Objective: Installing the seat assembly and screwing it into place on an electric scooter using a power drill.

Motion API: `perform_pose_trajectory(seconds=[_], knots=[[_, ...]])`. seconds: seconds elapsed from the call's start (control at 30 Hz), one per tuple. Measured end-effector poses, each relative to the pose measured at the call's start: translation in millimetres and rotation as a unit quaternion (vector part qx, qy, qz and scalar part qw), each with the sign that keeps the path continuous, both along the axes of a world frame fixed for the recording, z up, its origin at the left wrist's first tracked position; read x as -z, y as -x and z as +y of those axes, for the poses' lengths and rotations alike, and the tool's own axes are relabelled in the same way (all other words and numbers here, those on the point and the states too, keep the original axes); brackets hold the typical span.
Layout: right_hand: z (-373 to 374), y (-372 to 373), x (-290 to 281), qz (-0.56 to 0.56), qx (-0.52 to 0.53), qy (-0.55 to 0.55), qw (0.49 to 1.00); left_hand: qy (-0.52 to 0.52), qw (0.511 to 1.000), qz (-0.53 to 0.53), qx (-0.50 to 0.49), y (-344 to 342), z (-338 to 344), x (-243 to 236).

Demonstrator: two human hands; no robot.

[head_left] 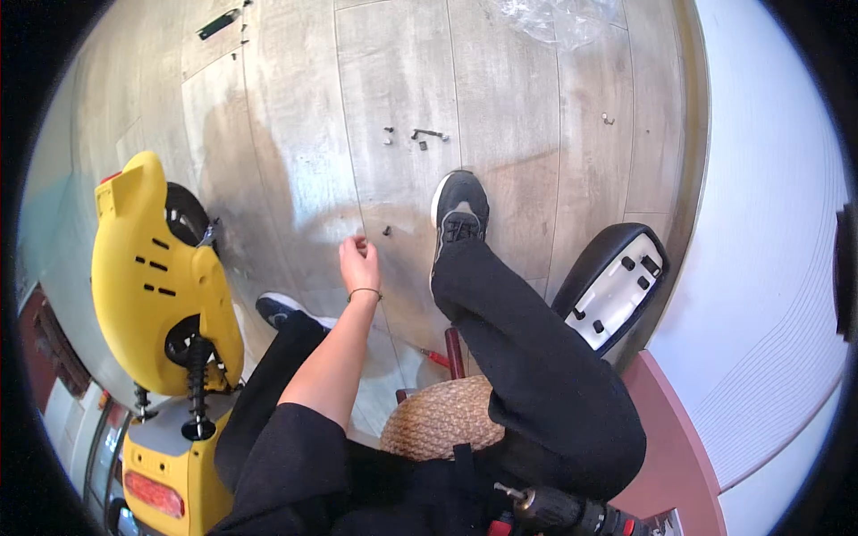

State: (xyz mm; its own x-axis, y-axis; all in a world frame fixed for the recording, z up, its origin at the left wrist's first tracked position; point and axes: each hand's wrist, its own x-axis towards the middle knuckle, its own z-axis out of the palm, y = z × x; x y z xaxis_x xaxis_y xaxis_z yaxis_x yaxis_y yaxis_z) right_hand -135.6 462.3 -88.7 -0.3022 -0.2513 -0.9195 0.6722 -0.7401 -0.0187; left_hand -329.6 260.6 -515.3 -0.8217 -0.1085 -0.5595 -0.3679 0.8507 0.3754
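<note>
My left hand (359, 255) reaches down over the wood-look floor between my feet, a thin band round its wrist. Its fingers are curled together; what they hold, if anything, is hidden. Just right of the fingertips lies a small dark screw (387, 231). Farther ahead are a long bolt (431, 134) and several small pieces of hardware (388, 137). At the lower edge, by my right thigh, a cordless drill (550, 509) shows with a bit in its chuck. My right hand is out of view.
Yellow scooter bodywork (134, 268) with springs stands at left. A black seat (617, 286) lies underside up at right, near the white panel (769, 223). A red-handled tool (435, 357) lies by the woven stool (438, 420). Clear plastic (563, 18) and a dark part (218, 24) lie ahead.
</note>
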Motion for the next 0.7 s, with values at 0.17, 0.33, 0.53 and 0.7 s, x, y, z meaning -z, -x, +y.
perform_pose_trajectory(seconds=[0.17,0.33,0.53,0.7], knots=[[-10,14,13,-0.024,0.009,-0.007,1.000,-0.153,0.979,0.092,0.101,61,61,17],[-14,20,20,-0.036,0.011,-0.013,0.999,-0.162,0.951,0.170,0.201,117,114,24],[-13,25,24,-0.041,0.005,-0.019,0.999,-0.074,0.937,0.271,0.207,142,127,40],[-14,25,26,-0.043,0.002,-0.023,0.999,-0.144,0.966,0.110,0.185,152,115,47]])
